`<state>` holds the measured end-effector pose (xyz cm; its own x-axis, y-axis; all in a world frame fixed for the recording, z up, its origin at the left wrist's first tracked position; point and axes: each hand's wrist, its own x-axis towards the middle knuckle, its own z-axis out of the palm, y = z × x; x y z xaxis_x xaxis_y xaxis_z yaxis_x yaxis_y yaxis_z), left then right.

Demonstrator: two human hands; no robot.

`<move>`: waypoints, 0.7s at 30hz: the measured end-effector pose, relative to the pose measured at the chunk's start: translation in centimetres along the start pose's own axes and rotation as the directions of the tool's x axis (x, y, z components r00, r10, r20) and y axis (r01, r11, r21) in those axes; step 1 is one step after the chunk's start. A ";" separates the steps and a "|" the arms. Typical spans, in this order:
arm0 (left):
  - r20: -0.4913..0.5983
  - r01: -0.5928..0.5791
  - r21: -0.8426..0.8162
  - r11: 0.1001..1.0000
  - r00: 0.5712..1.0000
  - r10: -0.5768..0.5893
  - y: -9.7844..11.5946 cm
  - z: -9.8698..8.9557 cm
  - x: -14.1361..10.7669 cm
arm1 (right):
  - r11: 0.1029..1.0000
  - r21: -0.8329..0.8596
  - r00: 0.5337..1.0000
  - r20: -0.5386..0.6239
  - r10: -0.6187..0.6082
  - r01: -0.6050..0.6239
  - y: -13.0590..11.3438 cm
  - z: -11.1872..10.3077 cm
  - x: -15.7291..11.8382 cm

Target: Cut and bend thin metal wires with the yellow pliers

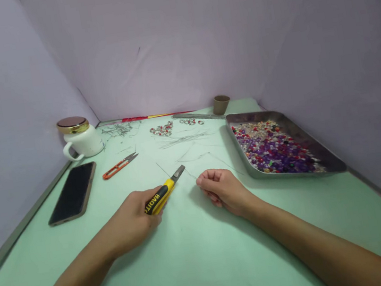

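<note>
My left hand [139, 217] is closed around the yellow and black handles of a pair of pliers [165, 194]. Their dark jaws point up and to the right, close to my right hand. Between finger and thumb, my right hand [224, 190] pinches a thin wire [190, 175], which runs toward the plier jaws. A fine straight length shows on the far side of the jaws too; whether it is the same wire, I cannot tell. Beyond the hands lie several loose wires [186, 138] and small red and clear beaded pieces [161, 129].
At right is a metal tray [247, 165] of mixed purple, red and clear beads [277, 149]. Orange thread snips [120, 166], a phone [73, 193] and a lidded white mug [86, 142] are at left. A brown cup [221, 105] and tangled wire scraps [119, 130] sit at the back.
</note>
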<state>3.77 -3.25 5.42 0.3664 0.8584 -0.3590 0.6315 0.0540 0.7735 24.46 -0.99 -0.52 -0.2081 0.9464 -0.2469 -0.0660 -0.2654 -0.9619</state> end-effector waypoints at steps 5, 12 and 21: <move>-0.074 -0.065 0.083 0.994 0.995 0.071 -0.3 -0.1 0.2 | 1.000 -0.020 0.999 0.046 0.016 -0.015 -0.3 -0.1 -0.1; -0.072 -0.070 0.089 0.994 0.995 0.076 -0.5 -0.1 0.3 | 0.997 -0.081 0.995 0.098 0.010 -0.002 0.1 -0.4 0.1; 0.029 0.010 -0.155 0.988 1.000 -0.006 0.0 -0.2 0.3 | 0.994 -0.100 0.996 0.082 -0.027 0.036 -0.4 -0.5 -0.1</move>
<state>3.76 -2.86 5.41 0.3826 0.8427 -0.3787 0.5215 0.1414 0.8415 24.97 -0.88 -0.19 -0.2852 0.9352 -0.2099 0.0247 -0.2118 -0.9770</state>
